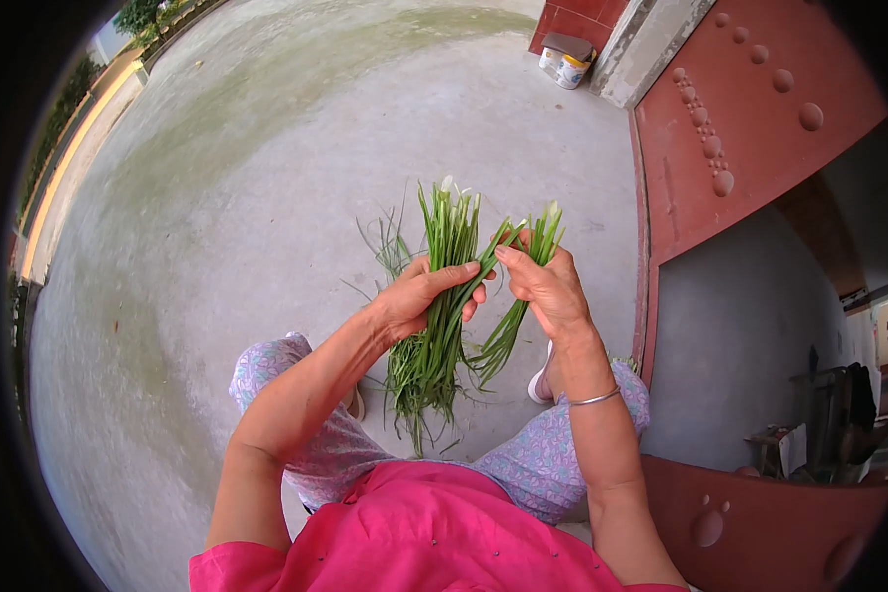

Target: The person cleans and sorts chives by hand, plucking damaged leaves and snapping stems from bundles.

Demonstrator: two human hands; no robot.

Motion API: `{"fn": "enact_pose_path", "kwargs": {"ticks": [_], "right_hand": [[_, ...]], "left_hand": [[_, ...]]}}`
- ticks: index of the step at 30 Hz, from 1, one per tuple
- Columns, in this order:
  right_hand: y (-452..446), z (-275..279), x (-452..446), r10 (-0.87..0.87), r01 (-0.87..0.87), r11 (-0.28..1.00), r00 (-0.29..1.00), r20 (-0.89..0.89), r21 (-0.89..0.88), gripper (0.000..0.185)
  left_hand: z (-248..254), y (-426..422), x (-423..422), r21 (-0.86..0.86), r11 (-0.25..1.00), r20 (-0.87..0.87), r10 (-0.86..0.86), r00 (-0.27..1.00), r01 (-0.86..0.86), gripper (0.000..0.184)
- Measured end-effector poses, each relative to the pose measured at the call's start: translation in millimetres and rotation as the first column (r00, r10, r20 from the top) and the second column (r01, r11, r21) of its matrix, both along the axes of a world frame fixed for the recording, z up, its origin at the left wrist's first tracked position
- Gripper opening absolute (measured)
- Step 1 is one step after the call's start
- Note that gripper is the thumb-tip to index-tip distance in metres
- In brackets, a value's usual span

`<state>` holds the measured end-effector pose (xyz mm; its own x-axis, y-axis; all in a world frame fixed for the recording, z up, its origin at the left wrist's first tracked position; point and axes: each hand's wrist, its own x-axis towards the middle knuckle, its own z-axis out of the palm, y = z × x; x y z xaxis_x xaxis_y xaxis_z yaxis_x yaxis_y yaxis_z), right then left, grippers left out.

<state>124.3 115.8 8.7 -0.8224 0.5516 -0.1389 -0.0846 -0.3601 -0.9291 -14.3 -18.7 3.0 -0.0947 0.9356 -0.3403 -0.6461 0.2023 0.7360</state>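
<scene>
My left hand (414, 294) is closed around a thick bunch of garlic chives (451, 225), whose pale ends point up and away from me. Its long green leaves hang down between my knees. A smaller bunch of garlic chives (504, 335) is in my closed right hand (546, 284), just to the right of the other. Some stalks slant across between both hands, near the left thumb. Thin, wilted-looking green strands (392, 249) show on the floor beyond my left hand.
I sit low over a grey concrete floor (296, 197). Red door panels (760, 118) and a doorway are on the right. White tubs (568, 67) stand by the wall at the back. My shoes (540, 380) flank the leaves.
</scene>
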Motion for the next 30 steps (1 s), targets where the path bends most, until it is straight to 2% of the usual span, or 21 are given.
{"fn": "enact_pose_path", "kwargs": {"ticks": [8, 14, 23, 30], "right_hand": [[0.4, 3.9, 0.2, -0.017, 0.017, 0.999, 1.000, 0.013, -0.026, 0.016], [1.0, 3.0, -2.0, -0.137, 0.137, 0.990, 0.991, -0.006, -0.040, 0.021], [-5.1, 2.4, -6.5, -0.148, 0.148, 0.989, 0.989, 0.015, -0.013, 0.022], [-4.2, 2.9, -5.9, -0.122, 0.121, 0.991, 0.992, -0.012, -0.058, 0.018]], "left_hand": [[-6.5, 1.8, -1.1, 0.009, 0.999, -0.023, 0.039, 0.999, -0.039, 0.013], [-2.3, 1.0, -1.2, 0.013, 0.999, -0.040, 0.051, 0.998, -0.051, 0.012], [-4.8, 0.9, -1.7, 0.007, 0.998, -0.074, 0.059, 0.995, -0.059, 0.012], [-2.6, 1.7, -0.7, -0.025, 0.997, -0.055, 0.071, 0.996, -0.073, 0.013]]}}
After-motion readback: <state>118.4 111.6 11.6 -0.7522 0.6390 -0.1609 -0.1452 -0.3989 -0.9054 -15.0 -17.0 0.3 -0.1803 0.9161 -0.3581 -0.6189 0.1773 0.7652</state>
